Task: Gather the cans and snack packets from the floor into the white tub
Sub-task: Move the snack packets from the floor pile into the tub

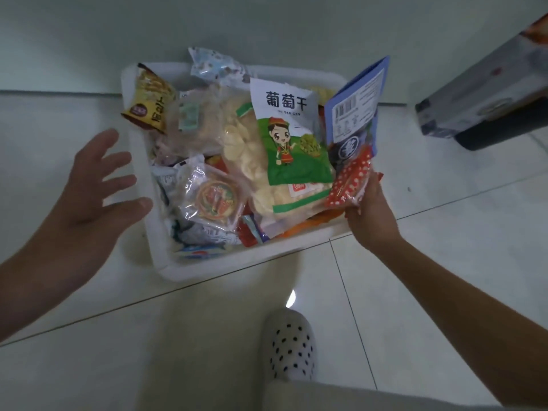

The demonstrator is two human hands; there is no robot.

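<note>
White tub (207, 266), heaped full.
Right hand (370, 209), 4 o'clock, pinches red dotted packet (353, 179) at rim, likely tucking it in; left hand (89, 197), 9 o'clock, fingers spread, empty.

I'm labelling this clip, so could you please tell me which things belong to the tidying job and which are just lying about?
Job: tub, red packet in right hand, raisin packet, blue pouch.
Lying about: grey box, dotted slipper.
</note>
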